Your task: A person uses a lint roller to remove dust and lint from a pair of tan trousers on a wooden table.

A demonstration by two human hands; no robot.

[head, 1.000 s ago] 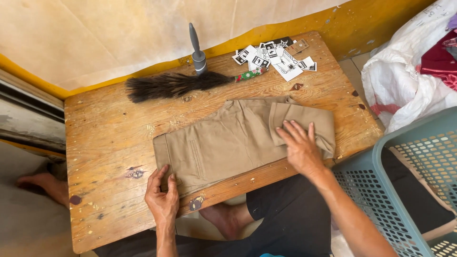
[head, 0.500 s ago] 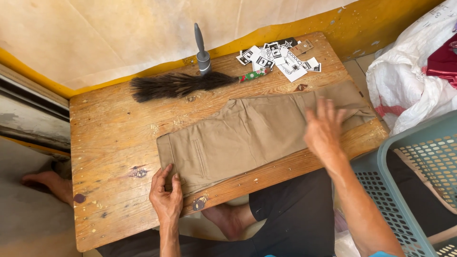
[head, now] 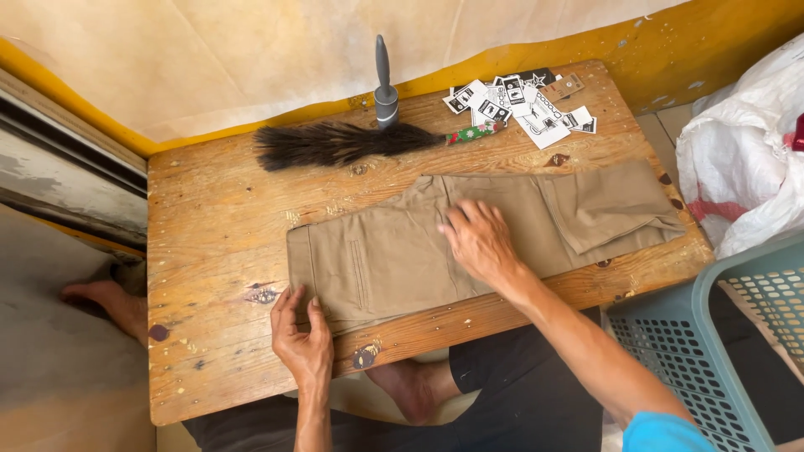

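On the wooden table (head: 209, 251), a pair of khaki trousers (head: 469, 238) lies flat, waistband toward the left edge and the folded leg ends toward the right. The left hand (head: 301, 339) rests at the near corner of the waistband, fingers spread and flat, thumb on the fabric edge — it presses rather than grips. The right hand (head: 481, 243) lies palm down on the middle of the trousers, fingers extended and relaxed, grasping nothing. At the right end, one fabric layer is turned back over the other, forming a slanted fold.

Beyond the trousers, a dark bristle brush (head: 335, 144) lies on its side near the far edge. A grey upright tool (head: 384, 84) stands just behind it. A scatter of black-and-white paper tags (head: 523, 100) sits at the far right corner — well apart from both hands. A teal plastic basket (head: 712, 351) stands beside the table on the right, with a white sack (head: 737, 159) behind it.
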